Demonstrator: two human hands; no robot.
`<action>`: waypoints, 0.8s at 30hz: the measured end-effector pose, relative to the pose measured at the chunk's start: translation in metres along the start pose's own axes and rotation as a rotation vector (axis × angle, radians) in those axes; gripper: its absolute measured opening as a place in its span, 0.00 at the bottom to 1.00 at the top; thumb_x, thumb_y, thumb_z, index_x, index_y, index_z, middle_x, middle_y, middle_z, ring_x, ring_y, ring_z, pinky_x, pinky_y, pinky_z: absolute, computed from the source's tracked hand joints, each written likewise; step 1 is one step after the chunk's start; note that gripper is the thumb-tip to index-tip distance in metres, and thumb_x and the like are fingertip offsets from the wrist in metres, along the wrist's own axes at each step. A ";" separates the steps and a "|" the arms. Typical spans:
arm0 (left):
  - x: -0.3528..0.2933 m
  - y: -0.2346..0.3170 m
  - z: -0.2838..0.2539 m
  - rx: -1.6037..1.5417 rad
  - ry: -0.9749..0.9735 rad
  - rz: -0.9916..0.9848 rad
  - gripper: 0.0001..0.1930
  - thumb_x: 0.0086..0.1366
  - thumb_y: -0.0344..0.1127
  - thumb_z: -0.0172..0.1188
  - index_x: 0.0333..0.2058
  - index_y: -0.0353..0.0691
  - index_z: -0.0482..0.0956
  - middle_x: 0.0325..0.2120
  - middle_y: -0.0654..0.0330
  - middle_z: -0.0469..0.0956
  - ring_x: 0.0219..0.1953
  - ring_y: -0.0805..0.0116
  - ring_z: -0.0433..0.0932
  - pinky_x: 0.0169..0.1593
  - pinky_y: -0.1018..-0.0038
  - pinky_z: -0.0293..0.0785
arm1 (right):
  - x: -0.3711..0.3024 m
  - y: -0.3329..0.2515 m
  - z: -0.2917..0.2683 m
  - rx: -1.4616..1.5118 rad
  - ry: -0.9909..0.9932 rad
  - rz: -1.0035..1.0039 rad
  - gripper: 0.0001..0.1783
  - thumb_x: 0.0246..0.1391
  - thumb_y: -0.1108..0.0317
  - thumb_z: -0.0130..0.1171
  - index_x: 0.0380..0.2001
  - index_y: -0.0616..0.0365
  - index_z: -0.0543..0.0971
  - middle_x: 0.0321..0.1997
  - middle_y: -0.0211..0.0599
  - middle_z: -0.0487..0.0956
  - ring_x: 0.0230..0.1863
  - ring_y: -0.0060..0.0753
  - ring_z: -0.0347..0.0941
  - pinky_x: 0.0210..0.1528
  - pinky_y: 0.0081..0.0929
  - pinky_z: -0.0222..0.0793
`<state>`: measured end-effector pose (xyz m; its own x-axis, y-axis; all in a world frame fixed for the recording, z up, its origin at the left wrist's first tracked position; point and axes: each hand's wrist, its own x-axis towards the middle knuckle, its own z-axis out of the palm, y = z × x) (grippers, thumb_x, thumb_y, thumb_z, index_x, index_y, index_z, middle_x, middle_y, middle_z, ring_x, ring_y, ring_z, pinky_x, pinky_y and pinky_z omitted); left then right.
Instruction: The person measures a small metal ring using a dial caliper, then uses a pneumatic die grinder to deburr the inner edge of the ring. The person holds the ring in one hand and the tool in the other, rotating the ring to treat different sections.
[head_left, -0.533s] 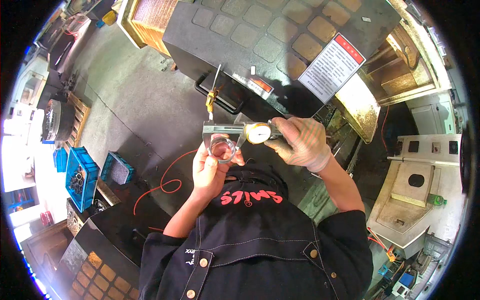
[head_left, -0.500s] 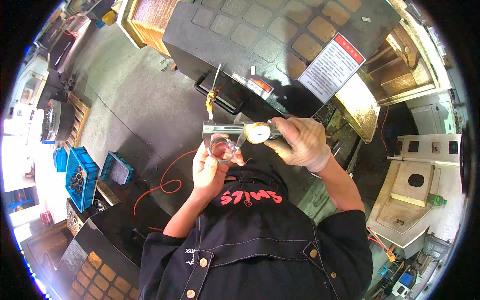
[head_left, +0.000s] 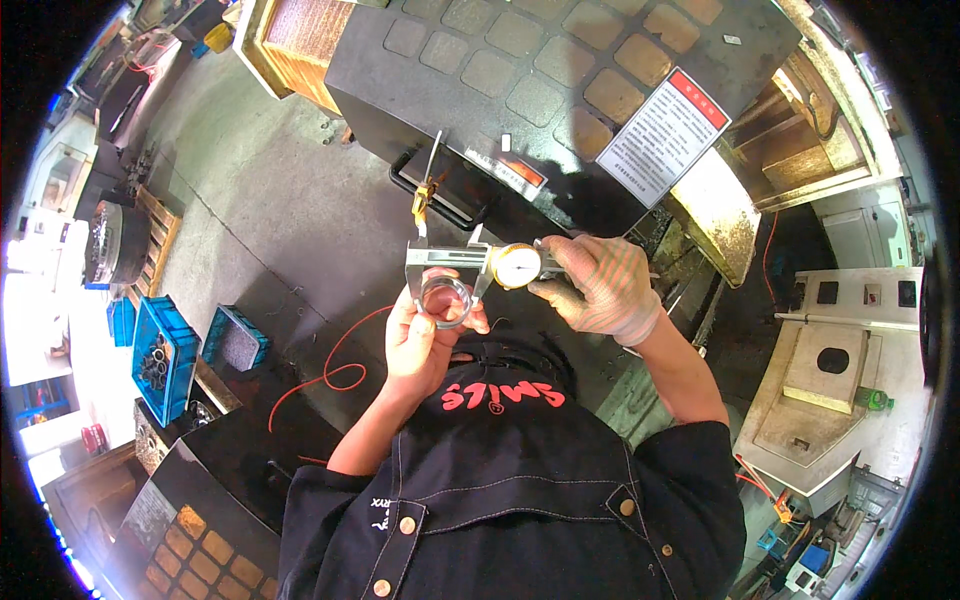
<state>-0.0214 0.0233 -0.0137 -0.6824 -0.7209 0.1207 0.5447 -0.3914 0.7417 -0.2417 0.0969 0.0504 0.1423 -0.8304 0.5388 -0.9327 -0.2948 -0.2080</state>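
Note:
In my bare left hand (head_left: 425, 342) I hold a shiny metal ring (head_left: 446, 322) by its rim, thumb and fingers around it. My right hand (head_left: 607, 290), in a striped, soiled work glove, grips a dial caliper (head_left: 455, 257) at the end near its round yellow-rimmed dial (head_left: 517, 266). The caliper lies level above the ring, and its jaws reach down on either side of it. Whether both jaws touch the ring I cannot tell. Just beyond the caliper's left end is an air blow gun (head_left: 421, 200) with a yellow body and thin nozzle.
A dark machine cabinet (head_left: 400, 110) with a black handle and a label stands ahead. Blue crates (head_left: 165, 350) with metal parts are at the left. A red hose (head_left: 340, 372) curls down to the floor. A pale machine panel (head_left: 800, 400) is at the right.
The caliper's sliding jaw and dial sit almost the same, with only a slight shift. Both hands keep their hold on the ring and the caliper.

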 end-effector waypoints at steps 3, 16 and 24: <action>0.001 0.001 0.001 0.003 0.002 -0.004 0.33 0.61 0.57 0.54 0.53 0.35 0.61 0.37 0.50 0.75 0.35 0.58 0.76 0.39 0.64 0.74 | -0.002 0.001 0.001 0.000 -0.004 -0.001 0.29 0.34 0.57 0.70 0.40 0.58 0.71 0.21 0.35 0.72 0.20 0.39 0.72 0.20 0.33 0.68; 0.000 -0.001 -0.005 -0.082 -0.019 -0.011 0.32 0.60 0.53 0.57 0.53 0.32 0.61 0.37 0.48 0.75 0.36 0.58 0.76 0.41 0.63 0.74 | 0.003 0.002 0.000 0.087 -0.066 0.066 0.26 0.34 0.58 0.71 0.37 0.57 0.75 0.25 0.34 0.77 0.23 0.38 0.75 0.22 0.31 0.69; 0.000 0.000 -0.004 -0.101 0.008 -0.023 0.33 0.60 0.51 0.59 0.52 0.30 0.61 0.37 0.47 0.75 0.36 0.57 0.77 0.41 0.63 0.74 | 0.005 0.001 -0.003 0.105 -0.113 0.075 0.25 0.38 0.56 0.69 0.37 0.58 0.73 0.24 0.37 0.76 0.24 0.40 0.75 0.24 0.33 0.70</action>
<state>-0.0195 0.0207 -0.0162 -0.6916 -0.7155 0.0984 0.5754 -0.4635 0.6738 -0.2432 0.0939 0.0553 0.1154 -0.8980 0.4247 -0.9031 -0.2729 -0.3316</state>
